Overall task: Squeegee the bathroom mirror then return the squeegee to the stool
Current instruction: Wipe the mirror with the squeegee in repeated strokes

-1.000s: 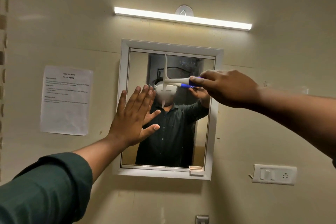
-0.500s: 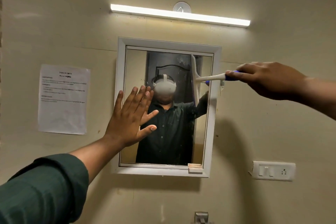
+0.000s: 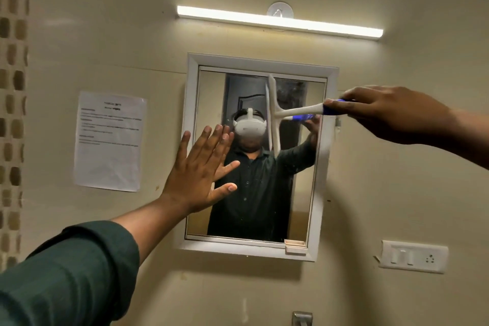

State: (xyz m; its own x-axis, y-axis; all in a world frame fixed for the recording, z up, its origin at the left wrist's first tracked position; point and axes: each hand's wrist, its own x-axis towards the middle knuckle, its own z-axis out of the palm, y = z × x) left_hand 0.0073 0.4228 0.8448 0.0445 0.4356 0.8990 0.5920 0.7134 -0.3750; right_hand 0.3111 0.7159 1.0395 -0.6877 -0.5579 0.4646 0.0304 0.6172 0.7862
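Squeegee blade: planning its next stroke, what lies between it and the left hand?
Head view: only bare mirror glass separates squeegee blade from left hand.

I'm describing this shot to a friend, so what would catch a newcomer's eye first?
The white-framed mirror at the centre of the wall, under a lit tube light. The right hand holds a white squeegee by its blue handle, blade upright against the upper glass. The left hand presses flat on the mirror's left edge.

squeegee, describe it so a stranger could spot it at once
Find the white-framed mirror under the strip light. Across its upper right glass lies the squeegee, gripped by the right hand. Its upright white blade and blue-ended handle set it apart.
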